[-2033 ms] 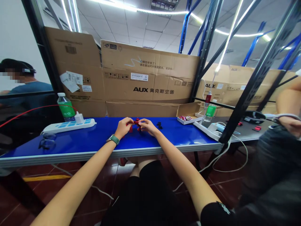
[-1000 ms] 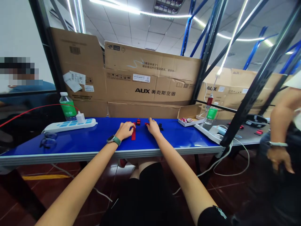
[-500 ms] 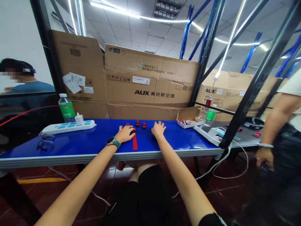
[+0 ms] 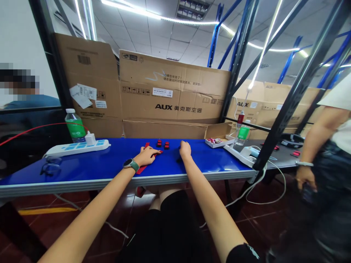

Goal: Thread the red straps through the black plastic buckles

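My left hand (image 4: 146, 156), with a watch on its wrist, is over a flat red strip (image 4: 142, 169) on the blue table. Its fingers press on the strip, which slants under the palm and shows again at the fingertips. A second bit of red (image 4: 147, 144) shows just behind this hand. My right hand (image 4: 185, 149) rests on the table to the right, its fingers curled closed; whatever they may hold is hidden. Between and behind the hands sit small red-and-black blocks, one (image 4: 159, 143) farther left and another (image 4: 166, 145) beside it.
An open carton (image 4: 216, 141) with small wrapped items stands at the back right. Power strips (image 4: 79, 147) and water bottles (image 4: 74, 126) flank the table (image 4: 109, 164). Dark glasses (image 4: 51, 166) lie at left. A person (image 4: 309, 171) stands at right; another sits at far left.
The red strip has turned, its near end swinging left, with my left hand on it. My right hand's fingers, spread before, have curled closed. The view has shifted slightly.
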Available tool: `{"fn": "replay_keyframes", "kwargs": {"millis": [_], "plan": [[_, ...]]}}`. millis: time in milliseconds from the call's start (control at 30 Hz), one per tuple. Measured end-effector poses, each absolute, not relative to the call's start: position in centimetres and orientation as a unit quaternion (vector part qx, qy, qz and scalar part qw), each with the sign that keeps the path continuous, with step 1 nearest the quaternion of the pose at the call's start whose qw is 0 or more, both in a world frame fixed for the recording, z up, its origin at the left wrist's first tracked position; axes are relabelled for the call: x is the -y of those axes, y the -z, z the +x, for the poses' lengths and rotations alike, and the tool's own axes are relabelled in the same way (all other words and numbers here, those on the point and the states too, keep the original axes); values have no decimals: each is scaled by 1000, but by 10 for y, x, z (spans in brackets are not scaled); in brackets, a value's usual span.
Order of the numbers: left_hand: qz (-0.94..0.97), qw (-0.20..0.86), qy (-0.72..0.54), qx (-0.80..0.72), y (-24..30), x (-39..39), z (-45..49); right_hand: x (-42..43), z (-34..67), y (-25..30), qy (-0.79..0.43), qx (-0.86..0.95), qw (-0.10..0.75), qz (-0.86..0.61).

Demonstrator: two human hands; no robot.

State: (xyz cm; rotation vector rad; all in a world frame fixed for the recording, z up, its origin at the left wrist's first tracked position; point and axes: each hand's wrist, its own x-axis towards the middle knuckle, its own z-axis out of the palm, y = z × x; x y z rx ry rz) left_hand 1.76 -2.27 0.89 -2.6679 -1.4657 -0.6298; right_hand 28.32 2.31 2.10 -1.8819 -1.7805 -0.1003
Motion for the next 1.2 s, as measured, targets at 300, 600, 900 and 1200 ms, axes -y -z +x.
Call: {"fn": "replay_keyframes", "kwargs": {"millis": [300,600,900,1200], "plan": [[-884,24,192,425,-12,26,19,-48,272,-15,-148,680,514,-501],[-897,39,196,395,-7,20,18,-38,263,-19,-157,699,561,-415],[-895,5,224,386,-14,27,22,-31,261,-23,-148,719,552,-394],[-850,52,381,360,-22,23,14,-16,235,-19,-328,760,465,-315]]}}
